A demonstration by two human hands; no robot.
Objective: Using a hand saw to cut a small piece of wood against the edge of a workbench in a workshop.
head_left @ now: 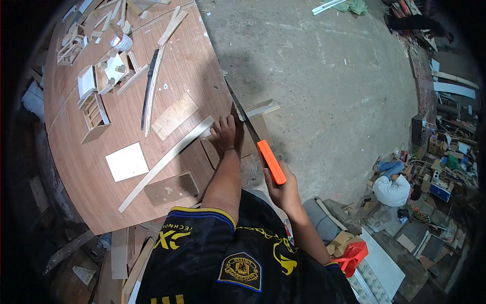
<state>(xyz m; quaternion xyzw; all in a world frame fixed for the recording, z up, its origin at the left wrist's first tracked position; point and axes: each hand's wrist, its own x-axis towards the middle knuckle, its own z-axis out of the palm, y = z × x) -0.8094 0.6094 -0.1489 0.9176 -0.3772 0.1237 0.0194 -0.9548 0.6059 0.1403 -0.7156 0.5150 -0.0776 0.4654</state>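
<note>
In my right hand [282, 188] is the orange handle [272, 162] of a handsaw, my fingers wrapped round it. The saw's dark blade [249, 125] runs up and left from the handle, just past the table edge. My left hand [224, 133] grips a long, narrow wooden strip [164, 161] at the table's right edge, its fingers bent over the wood close to the blade. The strip slants down-left across the tabletop. A pale strip end [264, 110] sticks out beyond the blade over the floor. Whether the blade touches the wood is unclear.
On the wooden tabletop [116, 157] lie a white square panel [127, 161], a brown board [172, 189], a thin plank [175, 115] and a dark bar [149, 90]. Small wooden furniture models [94, 111] stand farther left. A person in white [391, 190] sits among scrap at right.
</note>
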